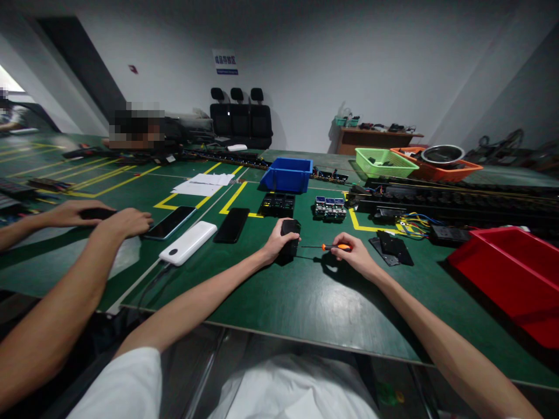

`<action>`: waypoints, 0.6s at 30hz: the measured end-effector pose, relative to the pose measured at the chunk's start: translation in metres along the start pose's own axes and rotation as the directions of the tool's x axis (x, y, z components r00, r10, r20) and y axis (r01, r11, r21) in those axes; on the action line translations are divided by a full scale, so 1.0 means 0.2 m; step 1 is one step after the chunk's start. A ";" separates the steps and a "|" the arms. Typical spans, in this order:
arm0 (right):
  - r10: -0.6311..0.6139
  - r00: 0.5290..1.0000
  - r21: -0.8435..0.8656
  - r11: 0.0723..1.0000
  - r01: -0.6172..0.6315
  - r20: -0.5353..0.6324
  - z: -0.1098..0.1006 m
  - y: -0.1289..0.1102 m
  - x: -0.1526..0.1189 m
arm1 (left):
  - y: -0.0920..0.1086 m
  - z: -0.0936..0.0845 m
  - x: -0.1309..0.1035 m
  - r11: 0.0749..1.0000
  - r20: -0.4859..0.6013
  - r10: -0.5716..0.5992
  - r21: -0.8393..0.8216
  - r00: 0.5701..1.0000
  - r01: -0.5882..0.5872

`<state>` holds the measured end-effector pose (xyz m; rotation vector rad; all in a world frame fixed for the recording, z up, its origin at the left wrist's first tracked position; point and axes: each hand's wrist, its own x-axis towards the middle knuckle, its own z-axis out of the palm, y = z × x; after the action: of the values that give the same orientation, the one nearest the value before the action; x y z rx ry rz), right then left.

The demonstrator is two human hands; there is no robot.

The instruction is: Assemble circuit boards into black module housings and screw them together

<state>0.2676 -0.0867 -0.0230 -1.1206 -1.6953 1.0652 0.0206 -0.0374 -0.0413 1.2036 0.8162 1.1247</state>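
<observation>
1. At the green table (262, 299), the left hand (274, 244) grips the black case (289, 252); likely light, stiff; best held by its sides;
2. right hand (357, 255) pinches the screwdriver (326, 247); handle (344, 248) probably rigid, grippy.

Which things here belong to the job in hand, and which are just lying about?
Job in hand:
black part, in the left hand
orange-handled screwdriver, in the right hand
probably the small silvery modules

Apparently just lying about:
white cabled device
black phone-like slab
white papers
</observation>
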 end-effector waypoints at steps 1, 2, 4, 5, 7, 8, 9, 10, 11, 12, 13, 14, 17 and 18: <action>0.001 1.000 0.000 1.000 -0.001 0.000 0.00 0.00 0.00 | 0.00 0.00 0.00 1.000 0.003 0.002 0.000 1.000 -0.002; 0.000 1.000 -0.001 1.000 0.000 0.000 0.00 0.00 0.00 | 0.00 0.00 0.00 1.000 0.005 0.005 0.001 1.000 -0.005; -0.003 1.000 -0.001 1.000 0.003 0.001 0.00 0.00 0.00 | -0.01 0.00 0.00 1.000 -0.001 0.014 0.004 1.000 -0.014; -0.003 1.000 0.000 1.000 0.003 0.003 0.00 0.00 0.00 | -0.01 0.00 0.00 1.000 -0.004 0.018 0.007 1.000 -0.018; -0.002 1.000 -0.001 1.000 0.002 0.005 0.00 0.01 0.00 | -0.01 0.00 0.01 1.000 -0.006 0.020 0.012 1.000 -0.020; -0.002 1.000 -0.003 1.000 0.002 0.005 0.00 0.01 0.00 | -0.01 0.00 0.01 1.000 -0.005 0.021 0.011 1.000 -0.021; -0.002 1.000 -0.004 1.000 0.003 0.005 0.00 0.01 0.00 | -0.01 0.00 0.01 1.000 -0.004 0.022 0.010 1.000 -0.022; -0.002 1.000 -0.005 1.000 0.003 0.006 0.00 0.01 0.00 | -0.02 0.00 0.01 1.000 -0.004 0.024 0.007 1.000 -0.024; -0.003 1.000 -0.005 1.000 0.003 0.006 0.00 0.01 0.00 | -0.02 0.00 0.01 1.000 -0.005 0.026 0.005 1.000 -0.026; -0.004 1.000 -0.005 1.000 0.004 0.007 0.00 0.01 0.00 | -0.02 0.00 0.01 1.000 -0.006 0.027 0.004 1.000 -0.027; -0.005 1.000 -0.002 1.000 0.005 0.007 0.00 0.01 0.00 | -0.02 0.00 0.01 1.000 -0.006 0.027 0.005 1.000 -0.027; -0.006 1.000 0.001 1.000 0.006 0.008 0.00 0.01 0.00 | -0.02 0.00 0.01 1.000 -0.003 0.025 0.006 1.000 -0.025; -0.009 1.000 0.007 1.000 0.009 0.008 0.00 0.02 0.00 | -0.02 0.00 0.01 1.000 -0.001 0.022 0.008 1.000 -0.022; -0.009 1.000 0.006 1.000 0.008 0.007 0.00 0.02 0.00 | -0.02 0.00 0.01 1.000 -0.002 0.022 0.009 1.000 -0.022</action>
<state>0.2690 -0.0853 -0.0259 -1.1062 -1.6996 1.0694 0.0211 -0.0357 -0.0448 1.2216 0.8121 1.1416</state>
